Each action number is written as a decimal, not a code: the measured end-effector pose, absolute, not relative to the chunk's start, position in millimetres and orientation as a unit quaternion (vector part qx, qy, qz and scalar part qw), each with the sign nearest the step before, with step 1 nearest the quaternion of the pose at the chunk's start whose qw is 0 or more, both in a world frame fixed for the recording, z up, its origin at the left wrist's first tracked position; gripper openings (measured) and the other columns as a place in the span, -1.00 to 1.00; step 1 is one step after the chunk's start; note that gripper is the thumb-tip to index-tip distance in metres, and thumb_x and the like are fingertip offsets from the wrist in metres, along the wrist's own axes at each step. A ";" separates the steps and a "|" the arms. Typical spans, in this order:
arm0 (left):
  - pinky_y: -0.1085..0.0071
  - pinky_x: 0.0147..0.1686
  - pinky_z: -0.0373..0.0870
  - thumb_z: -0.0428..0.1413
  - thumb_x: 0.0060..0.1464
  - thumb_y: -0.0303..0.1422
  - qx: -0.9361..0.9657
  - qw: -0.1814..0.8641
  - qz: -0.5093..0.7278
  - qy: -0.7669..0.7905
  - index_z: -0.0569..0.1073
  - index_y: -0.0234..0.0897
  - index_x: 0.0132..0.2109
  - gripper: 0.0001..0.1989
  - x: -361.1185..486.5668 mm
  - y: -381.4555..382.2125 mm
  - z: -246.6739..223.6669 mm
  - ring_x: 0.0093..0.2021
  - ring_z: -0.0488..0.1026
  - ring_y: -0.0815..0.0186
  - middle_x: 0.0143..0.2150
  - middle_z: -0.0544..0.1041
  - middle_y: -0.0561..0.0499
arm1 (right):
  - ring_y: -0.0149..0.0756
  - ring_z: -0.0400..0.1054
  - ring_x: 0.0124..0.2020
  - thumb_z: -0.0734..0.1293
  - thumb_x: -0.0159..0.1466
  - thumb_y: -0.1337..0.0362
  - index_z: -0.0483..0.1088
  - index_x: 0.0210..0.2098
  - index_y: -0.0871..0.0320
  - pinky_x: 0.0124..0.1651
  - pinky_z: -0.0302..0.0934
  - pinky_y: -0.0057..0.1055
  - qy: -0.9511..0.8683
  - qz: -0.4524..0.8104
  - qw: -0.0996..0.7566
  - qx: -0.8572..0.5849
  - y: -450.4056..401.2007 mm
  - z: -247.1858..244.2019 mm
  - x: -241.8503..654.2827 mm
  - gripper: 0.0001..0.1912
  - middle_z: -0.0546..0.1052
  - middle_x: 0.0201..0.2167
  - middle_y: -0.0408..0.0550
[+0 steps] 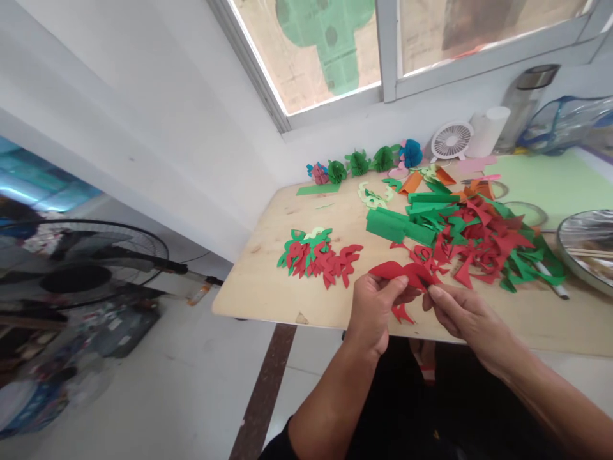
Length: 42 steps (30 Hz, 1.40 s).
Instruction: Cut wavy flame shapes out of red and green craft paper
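Observation:
A red paper cutout point(393, 269) with curved edges is held just above the front edge of the wooden table point(258, 268). My left hand point(376, 303) pinches it near its middle, thumb on top. At its right end, the fingertips of my right hand point(460, 313) are closed on the same paper. A small red scrap point(403, 313) lies on the table below. Left of my hands sits a pile of red paper cutouts point(330, 262) with green paper cutouts point(292, 246) partly beneath. A heap of red paper scraps point(493, 243) spreads out beyond my right hand.
Folded green paper point(385, 225) lies past my hands. Along the wall stand green honeycomb paper balls point(358, 163), a small white fan point(451, 140) and a clear bottle point(529, 105). A foil-lined bowl point(589, 246) sits at the right. On the left stands a large black fan point(76, 278).

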<state>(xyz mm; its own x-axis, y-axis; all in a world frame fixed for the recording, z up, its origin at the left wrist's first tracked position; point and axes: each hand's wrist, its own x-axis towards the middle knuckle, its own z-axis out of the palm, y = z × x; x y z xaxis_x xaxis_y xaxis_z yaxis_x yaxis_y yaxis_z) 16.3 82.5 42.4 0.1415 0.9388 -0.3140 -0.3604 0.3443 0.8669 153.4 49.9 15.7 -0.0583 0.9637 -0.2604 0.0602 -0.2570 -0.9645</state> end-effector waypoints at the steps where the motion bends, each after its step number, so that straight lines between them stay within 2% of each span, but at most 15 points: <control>1: 0.29 -0.27 0.45 0.24 -0.18 -0.37 0.320 0.684 0.474 0.452 0.54 -0.42 -0.42 -0.84 16.5 82.8 42.5 -0.49 0.49 0.31 -0.50 0.56 -0.09 | -0.46 -0.15 -0.69 0.19 0.16 -0.19 0.33 -0.52 0.15 -0.63 -0.29 -0.46 -0.458 0.563 0.402 -0.558 50.0 15.6 153.9 -0.49 0.01 -0.73 -0.31; 7: 0.34 -0.30 0.44 0.24 -0.18 -0.38 0.322 0.682 0.476 0.453 0.54 -0.41 -0.42 -0.85 17.1 85.0 40.7 -0.49 0.48 0.33 -0.50 0.55 -0.07 | -0.46 -0.14 -0.67 0.18 0.19 -0.17 0.35 -0.50 0.15 -0.62 -0.27 -0.46 -0.445 0.573 0.405 -0.557 48.3 11.9 154.6 -0.50 0.03 -0.72 -0.29; 12: 0.41 -0.36 0.42 0.24 -0.19 -0.41 0.281 0.664 0.523 0.454 0.53 -0.39 -0.41 -0.87 15.7 85.3 37.0 -0.53 0.44 0.40 -0.52 0.53 0.00 | -0.48 -0.15 -0.65 0.22 0.20 -0.12 0.39 -0.43 0.18 -0.61 -0.25 -0.50 -0.422 0.597 0.417 -0.539 38.5 4.9 155.4 -0.54 0.03 -0.70 -0.31; 16: 0.44 -0.37 0.40 0.26 -0.21 -0.41 0.228 0.658 0.566 0.442 0.52 -0.38 -0.47 -0.88 15.9 81.6 32.6 -0.52 0.43 0.42 -0.56 0.51 0.02 | -0.50 -0.20 -0.66 0.31 0.13 -0.11 0.36 -0.38 0.16 -0.63 -0.29 -0.51 -0.371 0.573 0.467 -0.562 37.0 5.8 150.0 -0.58 -0.01 -0.69 -0.34; 20: 0.46 -0.39 0.39 0.27 -0.23 -0.41 0.197 0.675 0.561 0.437 0.53 -0.37 -0.48 -0.89 18.9 73.7 29.4 -0.53 0.42 0.43 -0.56 0.51 0.02 | -0.50 -0.17 -0.67 0.37 0.12 0.00 0.27 -0.46 0.12 -0.64 -0.26 -0.50 -0.374 0.528 0.511 -0.566 46.5 13.5 139.1 -0.67 0.01 -0.68 -0.33; 23: 0.46 -0.38 0.39 0.28 -0.23 -0.40 0.200 0.691 0.541 0.435 0.55 -0.38 -0.44 -0.86 16.2 70.3 28.2 -0.51 0.43 0.42 -0.52 0.54 -0.01 | -0.50 -0.16 -0.66 0.39 0.11 0.07 0.18 -0.55 0.11 -0.64 -0.25 -0.48 -0.389 0.507 0.522 -0.566 55.2 20.1 133.6 -0.65 0.03 -0.69 -0.32; 27: 0.42 -0.36 0.41 0.29 -0.24 -0.38 0.219 0.676 0.546 0.444 0.51 -0.35 -0.42 -0.83 -0.1 75.8 28.0 -0.51 0.44 0.41 -0.49 0.53 0.03 | -0.52 -0.17 -0.68 0.43 0.05 0.12 0.17 -0.58 0.11 -0.65 -0.29 -0.49 -0.426 0.506 0.482 -0.574 64.2 29.5 133.5 -0.64 0.03 -0.70 -0.32; 33: 0.47 -0.41 0.37 0.29 -0.24 -0.36 0.325 0.660 0.479 0.479 0.50 -0.38 -0.48 -0.83 -20.6 88.2 30.1 -0.55 0.41 0.43 -0.56 0.48 0.04 | -0.53 -0.14 -0.68 0.41 0.06 0.08 0.26 -0.59 0.15 -0.67 -0.28 -0.51 -0.474 0.498 0.430 -0.586 76.3 37.9 139.0 -0.67 0.04 -0.70 -0.31; 38: 0.42 -0.35 0.40 0.26 -0.20 -0.38 0.280 0.644 0.526 0.480 0.46 -0.35 -0.47 -0.85 -10.7 87.0 27.5 -0.52 0.44 0.40 -0.55 0.48 0.06 | -0.46 -0.06 -0.63 0.28 0.22 0.00 0.39 -0.32 0.16 -0.64 -0.17 -0.50 -0.407 0.496 0.534 -0.551 72.3 28.0 140.7 -0.68 0.11 -0.65 -0.27; 40: 0.37 -0.29 0.42 0.24 -0.18 -0.38 0.250 0.642 0.554 0.467 0.43 -0.34 -0.46 -0.85 -1.9 85.2 26.0 -0.48 0.47 0.37 -0.52 0.48 0.06 | -0.45 -0.09 -0.65 0.20 0.28 -0.01 0.37 -0.34 0.15 -0.66 -0.23 -0.48 -0.369 0.515 0.560 -0.533 63.7 19.7 138.6 -0.65 0.13 -0.66 -0.25; 42: 0.35 -0.26 0.42 0.23 -0.17 -0.39 0.228 0.644 0.571 0.455 0.42 -0.34 -0.45 -0.86 8.0 83.4 25.4 -0.45 0.49 0.37 -0.49 0.49 0.05 | -0.47 -0.10 -0.65 0.21 0.28 0.01 0.32 -0.45 0.16 -0.66 -0.21 -0.49 -0.345 0.559 0.542 -0.524 53.7 10.9 134.8 -0.64 0.13 -0.67 -0.25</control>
<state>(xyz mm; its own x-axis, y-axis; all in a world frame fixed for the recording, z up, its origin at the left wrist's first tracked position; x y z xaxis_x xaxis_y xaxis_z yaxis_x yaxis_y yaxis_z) 8.0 83.4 25.4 -0.0651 0.9434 -0.3252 -0.5278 0.2440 0.8135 134.8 53.7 10.9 0.1373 0.9675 -0.2125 -0.2439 -0.1749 -0.9539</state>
